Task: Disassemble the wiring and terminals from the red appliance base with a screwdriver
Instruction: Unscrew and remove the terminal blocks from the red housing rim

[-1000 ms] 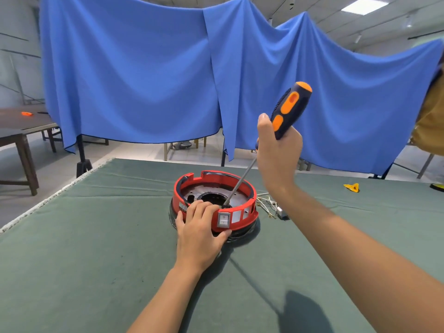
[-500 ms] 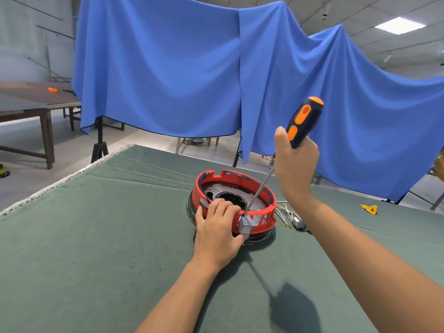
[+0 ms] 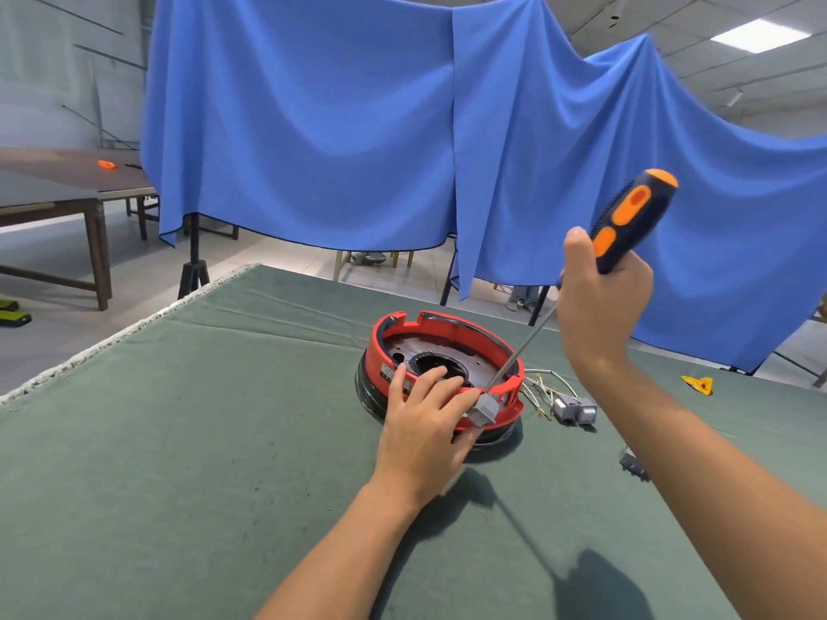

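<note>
Two hands are at work on the green-covered counter (image 3: 223,440), with the task piece near its middle. At far left, a wooden side table (image 3: 67,194) carries a small orange item; it plays no part. The left hand (image 3: 425,422) rests on the near rim of the red appliance base (image 3: 443,351), its fingers (image 3: 429,378) reaching over the rim into the dished interior and the thumb side lying against a small grey terminal block (image 3: 485,409); whether the fingers actually pinch that block cannot be told. One second ago the block sat flush in the rim's near wall as a white-faced switch; half a second ago it was tipped outward, and it now stands proud of the rim, tilted, with the tip of the screwdriver (image 3: 626,221) meeting it from above. Judgement: the block has been levered out of its seat, so this terminal is freed or nearly freed, pending lift-out. The right hand (image 3: 599,306) is clamped around the lower handle, shaft slanting down and left across the base. Just right of the base lie loose wires (image 3: 543,382) and two grey connectors (image 3: 575,409), apart from the base; these appear already removed. A further small dark part (image 3: 633,465) lies nearer, beside the right forearm, and a yellow piece (image 3: 698,384) lies at far right.
</note>
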`<state>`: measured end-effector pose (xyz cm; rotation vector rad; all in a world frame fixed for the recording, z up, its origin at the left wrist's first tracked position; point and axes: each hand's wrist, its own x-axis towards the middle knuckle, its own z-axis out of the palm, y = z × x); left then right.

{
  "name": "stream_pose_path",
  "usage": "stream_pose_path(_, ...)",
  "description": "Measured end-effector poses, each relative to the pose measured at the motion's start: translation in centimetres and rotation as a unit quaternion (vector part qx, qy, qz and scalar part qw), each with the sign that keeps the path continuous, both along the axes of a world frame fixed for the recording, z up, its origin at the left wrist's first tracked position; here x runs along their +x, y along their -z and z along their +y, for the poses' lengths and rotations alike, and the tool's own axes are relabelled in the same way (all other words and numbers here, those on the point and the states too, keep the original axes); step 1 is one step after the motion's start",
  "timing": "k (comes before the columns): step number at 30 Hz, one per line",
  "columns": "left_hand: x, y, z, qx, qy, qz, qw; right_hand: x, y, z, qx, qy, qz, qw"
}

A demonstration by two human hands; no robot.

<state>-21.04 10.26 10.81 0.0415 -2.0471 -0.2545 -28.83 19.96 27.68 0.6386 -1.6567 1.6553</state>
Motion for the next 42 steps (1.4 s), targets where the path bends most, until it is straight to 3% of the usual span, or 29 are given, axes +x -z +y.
stream_pose_path(10,1.0,-0.7,1.9,0.034,0.059,-0.008,0.998,0.5,2.7,3.3,-0.005,-0.018,-0.029,0.999)
stream_pose_path(14,0.9,-0.8,2.4,0.035,0.100,-0.008,0.994,1.3,3.2,4.0,0.058,-0.002,-0.007,0.998)
stream_pose_path(20,0.8,-0.6,2.3,0.110,0.129,0.000,0.986,1.3,3.5,5.6,0.099,0.078,0.032,0.991)
stream_pose_path(23,0.7,-0.6,2.2,0.147,0.131,0.000,0.980,1.1,4.2,5.7,0.166,0.101,0.075,0.978)
stream_pose_path(28,0.8,-0.9,2.2,0.201,0.133,0.028,0.970,0.7,6.0,4.6,0.263,-0.056,0.032,0.963)
stream_pose_path(32,1.1,-1.4,2.0,0.244,0.152,0.058,0.956,0.8,7.1,3.5,0.412,-0.066,-0.008,0.909)
stream_pose_path(37,1.1,-1.5,1.8,0.299,0.173,0.035,0.938,0.4,7.3,4.1,0.361,-0.216,-0.181,0.889)
stream_pose_path(42,0.8,-1.3,2.0,0.320,0.216,-0.012,0.922,0.3,7.4,4.7,0.366,-0.269,-0.220,0.863)
